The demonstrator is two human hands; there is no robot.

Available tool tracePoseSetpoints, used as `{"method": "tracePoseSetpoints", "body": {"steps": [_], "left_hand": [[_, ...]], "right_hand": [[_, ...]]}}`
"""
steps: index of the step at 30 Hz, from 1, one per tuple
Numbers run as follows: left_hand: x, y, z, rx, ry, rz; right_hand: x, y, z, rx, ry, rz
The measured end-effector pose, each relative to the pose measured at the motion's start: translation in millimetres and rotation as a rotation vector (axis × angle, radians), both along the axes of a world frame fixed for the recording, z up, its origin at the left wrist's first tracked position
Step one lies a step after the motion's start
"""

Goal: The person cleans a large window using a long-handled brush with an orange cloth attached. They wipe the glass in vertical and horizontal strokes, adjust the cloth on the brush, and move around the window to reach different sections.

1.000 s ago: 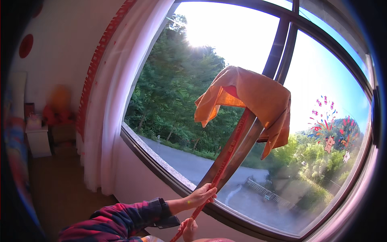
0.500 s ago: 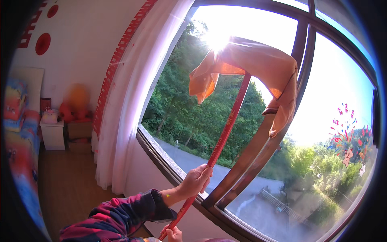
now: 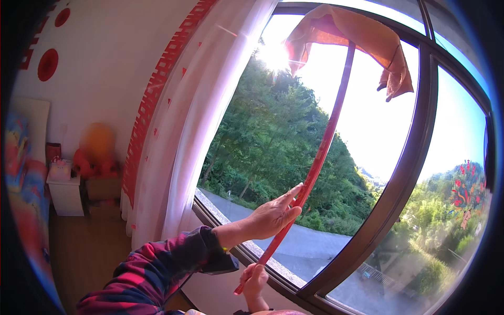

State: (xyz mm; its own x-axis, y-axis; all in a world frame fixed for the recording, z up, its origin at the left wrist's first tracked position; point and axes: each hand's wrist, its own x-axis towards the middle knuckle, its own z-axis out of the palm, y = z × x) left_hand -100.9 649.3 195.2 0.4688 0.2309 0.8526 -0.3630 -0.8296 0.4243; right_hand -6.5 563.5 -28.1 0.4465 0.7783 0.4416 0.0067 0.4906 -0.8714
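A long red pole slants up in front of the window, an orange-brown cloth draped over its top end. The cloth hangs down on both sides, high against the upper window frame; what holds it is hidden. My left hand, in a plaid sleeve, is around the middle of the pole, its index finger stretched along it and the thumb on the near side. Lower down, my right hand is closed around the pole close to its bottom end, which sticks out just below the fingers.
The dark window frame divides the panes; the right one carries colourful stickers. A white curtain with red trim hangs left of the window. Further left are a white bedside cabinet, a colourful bed and boxes. Trees and road lie outside.
The pole and cloth have moved up and to the right in the picture. My right hand has risen into fuller view, and my left hand's fingers have loosened and straightened. The view has shifted slightly.
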Motion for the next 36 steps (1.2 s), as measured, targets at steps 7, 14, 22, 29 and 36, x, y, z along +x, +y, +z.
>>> {"method": "tracePoseSetpoints", "body": {"steps": [7,14,22,29,36], "left_hand": [[-91.1,82.9,-134.1,-0.159,0.13,0.084],[-201.8,122.5,-228.4,-0.72,0.105,0.219],[-217.2,155.0,-260.6,-0.936,0.1,0.343],[-141.6,191.9,-239.4,-0.769,0.18,0.217],[-77.4,263.8,-209.5,0.081,0.421,0.422]], "right_hand": [[-6.6,72.4,202.3,0.157,0.084,-0.066],[-8.3,109.3,332.0,0.437,-0.214,-0.297],[27.0,103.3,479.3,0.305,-0.469,-0.511],[5.6,135.6,571.2,0.371,-0.678,-0.533],[16.3,183.6,499.9,0.288,-0.517,-0.419]]}}
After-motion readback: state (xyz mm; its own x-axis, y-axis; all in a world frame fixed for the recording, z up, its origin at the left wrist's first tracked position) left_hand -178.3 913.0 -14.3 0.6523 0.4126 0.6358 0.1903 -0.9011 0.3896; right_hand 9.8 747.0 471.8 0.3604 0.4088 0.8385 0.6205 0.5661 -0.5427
